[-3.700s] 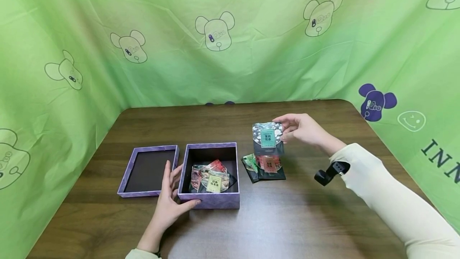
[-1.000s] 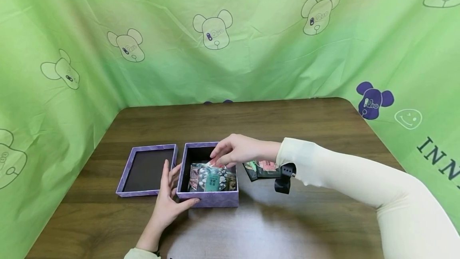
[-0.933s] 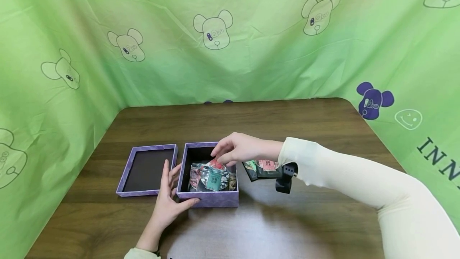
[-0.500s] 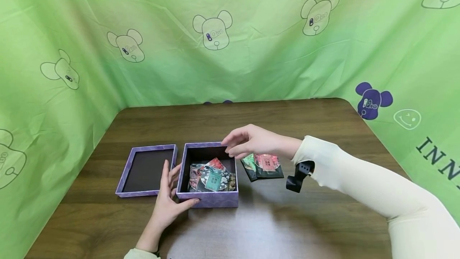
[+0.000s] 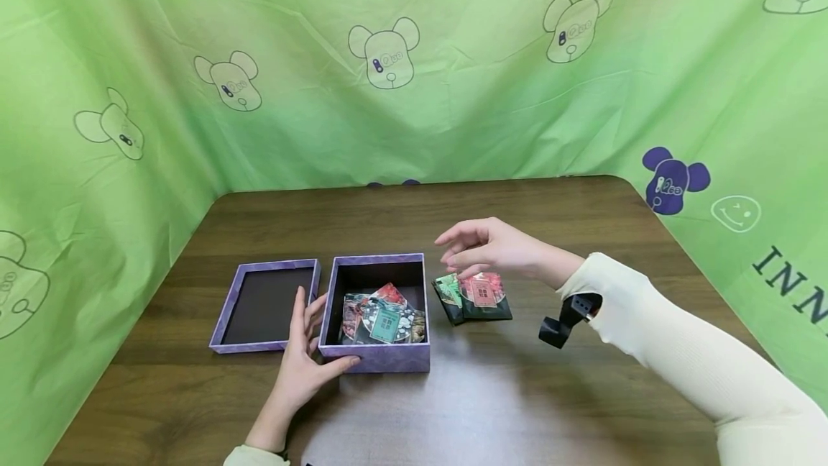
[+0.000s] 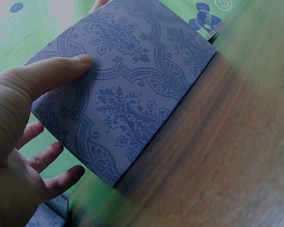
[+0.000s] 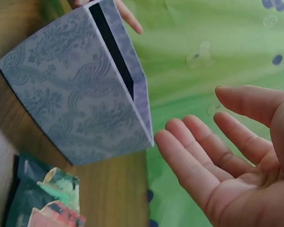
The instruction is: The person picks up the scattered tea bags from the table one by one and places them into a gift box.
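Note:
The purple patterned box (image 5: 388,360) sits open-topped on the table, with several tea sachets inside. A sachet with a teal label (image 5: 385,326) lies uppermost. My left hand (image 5: 300,365) rests against the box's left front corner, its thumb (image 6: 61,73) straight along the front face and the other fingers spread beside the left side. Right of the box, my right hand (image 5: 494,244) hovers holding nothing, fingers loosely extended. Just below it on the table lie a red-labelled sachet (image 5: 485,295) and a green one (image 5: 448,293), overlapping.
The box's purple-rimmed lid (image 5: 223,318) lies upside down to the left of the box. Brown wooden table (image 5: 362,225) surrounds everything. A green printed curtain (image 5: 453,113) hangs behind and at both sides.
My right hand carried the teal-labelled sachet from the right into the box and let go of it. It then moved back right, over the two table sachets. My left hand stayed put.

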